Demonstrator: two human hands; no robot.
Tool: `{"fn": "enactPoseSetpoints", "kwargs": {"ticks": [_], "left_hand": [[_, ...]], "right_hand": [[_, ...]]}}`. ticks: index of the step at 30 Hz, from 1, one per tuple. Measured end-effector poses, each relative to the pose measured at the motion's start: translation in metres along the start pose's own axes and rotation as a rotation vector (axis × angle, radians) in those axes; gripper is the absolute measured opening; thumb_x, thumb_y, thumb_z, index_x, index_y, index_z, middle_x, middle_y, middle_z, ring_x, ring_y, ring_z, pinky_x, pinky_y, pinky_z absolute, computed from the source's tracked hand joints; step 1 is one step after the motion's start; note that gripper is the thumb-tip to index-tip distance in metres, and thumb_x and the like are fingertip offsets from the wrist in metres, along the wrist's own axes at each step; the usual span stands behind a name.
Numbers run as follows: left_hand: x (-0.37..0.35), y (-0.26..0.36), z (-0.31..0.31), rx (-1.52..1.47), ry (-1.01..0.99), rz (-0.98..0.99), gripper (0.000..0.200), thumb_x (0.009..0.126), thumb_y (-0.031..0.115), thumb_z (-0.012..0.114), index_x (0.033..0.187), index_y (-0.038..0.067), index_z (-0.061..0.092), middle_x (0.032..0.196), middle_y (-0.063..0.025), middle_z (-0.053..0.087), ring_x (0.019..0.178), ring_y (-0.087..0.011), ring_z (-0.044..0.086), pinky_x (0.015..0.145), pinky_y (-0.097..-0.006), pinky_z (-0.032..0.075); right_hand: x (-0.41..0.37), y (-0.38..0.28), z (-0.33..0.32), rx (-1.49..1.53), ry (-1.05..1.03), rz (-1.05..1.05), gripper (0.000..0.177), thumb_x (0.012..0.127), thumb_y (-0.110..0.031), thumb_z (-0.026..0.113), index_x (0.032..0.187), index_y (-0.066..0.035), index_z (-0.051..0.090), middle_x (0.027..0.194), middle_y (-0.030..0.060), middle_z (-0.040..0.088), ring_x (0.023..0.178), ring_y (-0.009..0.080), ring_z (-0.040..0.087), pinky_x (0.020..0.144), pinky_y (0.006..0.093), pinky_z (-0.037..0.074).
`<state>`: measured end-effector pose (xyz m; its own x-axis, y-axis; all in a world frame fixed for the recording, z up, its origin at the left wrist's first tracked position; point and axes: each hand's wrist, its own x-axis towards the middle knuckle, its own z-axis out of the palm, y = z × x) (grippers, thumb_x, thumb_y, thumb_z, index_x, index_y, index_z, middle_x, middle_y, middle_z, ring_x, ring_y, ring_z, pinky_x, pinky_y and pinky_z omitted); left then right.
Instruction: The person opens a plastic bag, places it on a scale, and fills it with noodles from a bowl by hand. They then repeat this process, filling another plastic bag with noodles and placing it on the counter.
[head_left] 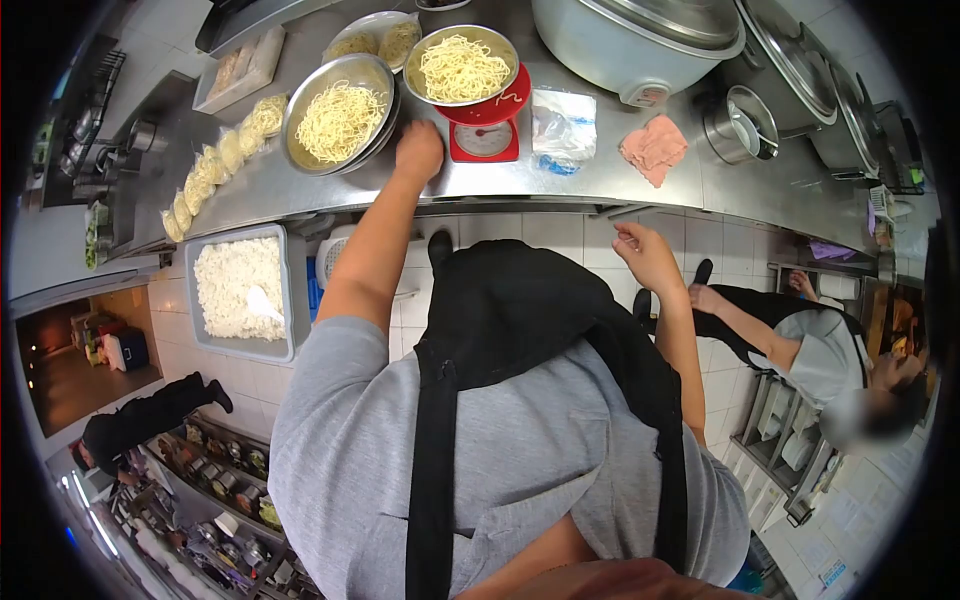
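My left hand (420, 150) is on the steel counter between a metal bowl of noodles (341, 122) and a red kitchen scale (484, 143). Its back faces up and its fingers are hidden beneath it. On the scale's red pan rests a second metal bowl with yellow noodles (463, 68); a few strands lie on the pan beside it. Off the counter's front edge, my right hand (650, 258) hangs with loosely bent fingers apart and nothing in them.
Bagged noodle portions (203, 172) line the counter's left. Right of the scale lie plastic bags (563, 130), a pink cloth (654, 148) and a metal pot (740, 125); a large cooker (640, 50) stands behind. A rice tub (290, 290) sits lower left. A co-worker (800, 335) stands at right.
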<state>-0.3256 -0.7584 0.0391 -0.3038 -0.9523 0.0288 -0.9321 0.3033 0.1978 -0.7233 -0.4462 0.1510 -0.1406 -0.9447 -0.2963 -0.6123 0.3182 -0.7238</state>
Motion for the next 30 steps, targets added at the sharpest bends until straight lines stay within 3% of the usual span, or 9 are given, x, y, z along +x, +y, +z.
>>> {"fn": "enactPoseSetpoints", "kwargs": {"ticks": [5,10,13,16,19,20,23,28,30], "left_hand": [[-0.093,-0.004,-0.026,0.076,-0.106,-0.031,0.023,0.107,0.013,0.054,0.12,-0.003,0.065,0.117,-0.0241,0.073,0.11,-0.0464,0.071,0.099,-0.0536,0.059],[-0.118,-0.035,-0.09,-0.588,-0.289,-0.06,0.016,0.104,0.013,0.065,0.104,-0.004,0.065,0.088,-0.0156,0.071,0.079,-0.0249,0.067,0.079,-0.0411,0.055],[-0.098,0.017,-0.195,-0.739,-0.045,-0.11,0.017,0.108,0.013,0.066,0.103,-0.001,0.072,0.081,-0.0064,0.067,0.077,-0.0154,0.058,0.072,-0.0351,0.051],[-0.057,0.046,-0.251,-0.757,0.205,-0.036,0.02,0.108,0.015,0.069,0.113,-0.003,0.076,0.097,-0.012,0.075,0.08,-0.0186,0.066,0.078,-0.035,0.055],[-0.015,0.049,-0.263,-0.585,0.267,0.395,0.025,0.104,0.01,0.071,0.124,-0.002,0.077,0.119,-0.0163,0.075,0.086,-0.0232,0.07,0.083,-0.0368,0.058],[-0.01,0.054,-0.267,-0.565,0.206,0.352,0.03,0.1,0.008,0.072,0.129,0.001,0.079,0.134,-0.0181,0.071,0.092,-0.0277,0.072,0.085,-0.0396,0.06],[-0.008,0.063,-0.273,-0.514,0.274,0.269,0.027,0.1,0.009,0.073,0.125,0.0,0.08,0.135,-0.019,0.071,0.093,-0.028,0.073,0.085,-0.0405,0.06],[0.004,0.022,-0.223,-0.616,0.228,0.174,0.028,0.101,0.018,0.078,0.119,-0.003,0.08,0.117,-0.0138,0.076,0.08,-0.0191,0.069,0.079,-0.0361,0.058],[0.015,0.004,-0.198,-0.756,0.225,0.087,0.039,0.097,0.025,0.084,0.121,-0.005,0.077,0.09,-0.0125,0.074,0.079,-0.0236,0.073,0.077,-0.0372,0.059]], "right_hand": [[0.037,-0.012,0.013,-0.004,-0.052,-0.136,0.043,0.099,-0.021,0.077,0.134,0.003,0.074,0.122,0.0253,0.078,0.105,0.0353,0.078,0.096,0.0431,0.06],[0.071,-0.037,0.025,-0.069,-0.098,-0.256,0.04,0.099,-0.021,0.076,0.131,0.003,0.075,0.12,0.0268,0.077,0.108,0.0406,0.075,0.097,0.0464,0.058],[0.076,-0.051,0.035,-0.132,-0.137,-0.284,0.04,0.098,-0.021,0.076,0.13,0.003,0.074,0.119,0.0273,0.076,0.112,0.0438,0.073,0.099,0.0486,0.057],[0.076,-0.061,0.043,-0.142,-0.125,-0.3,0.041,0.098,-0.021,0.075,0.131,0.002,0.074,0.12,0.0274,0.075,0.115,0.0454,0.071,0.101,0.0497,0.056],[0.062,-0.06,0.059,-0.126,-0.102,-0.283,0.041,0.099,-0.022,0.075,0.132,0.002,0.074,0.123,0.0273,0.075,0.117,0.046,0.071,0.103,0.0503,0.055],[0.056,-0.058,0.06,-0.126,-0.091,-0.273,0.041,0.099,-0.022,0.075,0.132,0.001,0.074,0.125,0.0274,0.074,0.118,0.0465,0.07,0.104,0.0506,0.055],[0.025,-0.053,0.065,-0.129,-0.055,-0.189,0.042,0.099,-0.022,0.075,0.134,0.001,0.073,0.128,0.0277,0.073,0.12,0.0473,0.07,0.106,0.0509,0.055],[-0.044,-0.023,0.089,-0.166,0.105,-0.008,0.044,0.098,-0.021,0.075,0.136,0.0,0.072,0.129,0.0275,0.073,0.121,0.0465,0.07,0.106,0.0515,0.055],[-0.076,-0.025,0.103,-0.18,0.144,0.167,0.044,0.097,-0.021,0.076,0.136,-0.001,0.073,0.129,0.0271,0.073,0.121,0.0458,0.07,0.106,0.0513,0.056]]}}
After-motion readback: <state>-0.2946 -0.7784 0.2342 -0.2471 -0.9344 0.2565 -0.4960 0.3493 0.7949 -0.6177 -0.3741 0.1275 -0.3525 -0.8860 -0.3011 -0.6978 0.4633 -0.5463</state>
